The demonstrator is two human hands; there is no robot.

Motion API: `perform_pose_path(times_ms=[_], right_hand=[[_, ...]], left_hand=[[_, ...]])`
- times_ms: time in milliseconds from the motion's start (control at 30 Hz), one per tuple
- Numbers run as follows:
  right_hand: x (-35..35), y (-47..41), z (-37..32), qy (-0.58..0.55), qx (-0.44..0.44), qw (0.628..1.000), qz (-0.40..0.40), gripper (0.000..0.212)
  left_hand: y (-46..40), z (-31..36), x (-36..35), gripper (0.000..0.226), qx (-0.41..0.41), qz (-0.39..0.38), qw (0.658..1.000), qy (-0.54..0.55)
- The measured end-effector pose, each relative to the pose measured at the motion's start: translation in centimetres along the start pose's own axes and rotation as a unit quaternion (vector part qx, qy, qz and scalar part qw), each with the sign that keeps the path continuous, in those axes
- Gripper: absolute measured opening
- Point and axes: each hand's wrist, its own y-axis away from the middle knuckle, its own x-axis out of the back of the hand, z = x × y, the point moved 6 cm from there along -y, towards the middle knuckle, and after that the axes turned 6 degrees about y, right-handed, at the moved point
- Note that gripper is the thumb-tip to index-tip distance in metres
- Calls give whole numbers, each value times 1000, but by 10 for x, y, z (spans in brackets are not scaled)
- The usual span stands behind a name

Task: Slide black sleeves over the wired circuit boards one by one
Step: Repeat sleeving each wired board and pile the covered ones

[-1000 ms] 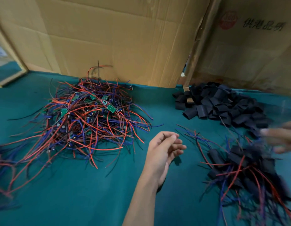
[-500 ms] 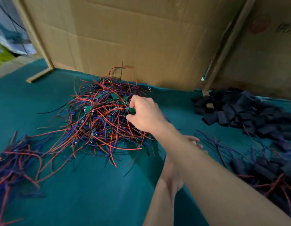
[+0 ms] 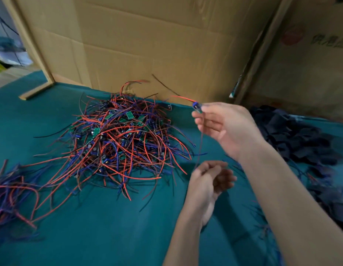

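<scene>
I observe my right hand (image 3: 227, 127) raised above the green tabletop (image 3: 101, 233), pinching one wired circuit board (image 3: 197, 107) at the fingertips; its red wire points left, thin leads trail down. My left hand (image 3: 209, 181), lower, is curled around those trailing leads. The pile of wired boards (image 3: 120, 143) lies to the left, the black sleeves (image 3: 293, 139) to the right, against cardboard walls (image 3: 147, 45).

The right hand (image 3: 227, 129) pinches a small wired board (image 3: 197, 107) above the green table (image 3: 109, 227), beside the tangled pile of boards (image 3: 117, 141). Below it, the left hand (image 3: 209, 181) seems curled round the dangling wires (image 3: 200, 143). Black sleeves (image 3: 295, 137) lie right.
</scene>
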Motion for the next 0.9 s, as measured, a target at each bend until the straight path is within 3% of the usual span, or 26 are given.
perform_pose_path(times_ms=[133,233,367,433,533,600,667,767,900], right_hand=[[51,52,37,8,-33,996,79,8],[70,78,74,1,-70,991,115,10],[80,81,88,67,-95,989,95,15],[87,72,80,189,-85,977,45,20],[100,42,58,405,-57,913,0,23],[115,10,42,440,-24,896,53,20],[130,-22,30,497,7,857,135,2],[133,-54,47,647,-23,753,119,52],[140,-66,65,651,6,743,155,50]], left_hand=[[-4,0,-4,23,9,-2,999,43],[-3,1,-5,28,8,6,999,-31],[0,-1,-9,28,1,21,996,-87],[-1,1,-8,25,-4,33,997,-75],[0,-1,-10,25,-2,13,999,-51],[0,-2,-8,25,2,9,998,-66],[0,-3,-7,25,2,-4,996,-94],[3,-3,-9,25,-7,-27,993,-117],[3,-3,-11,27,-26,-40,991,-127]])
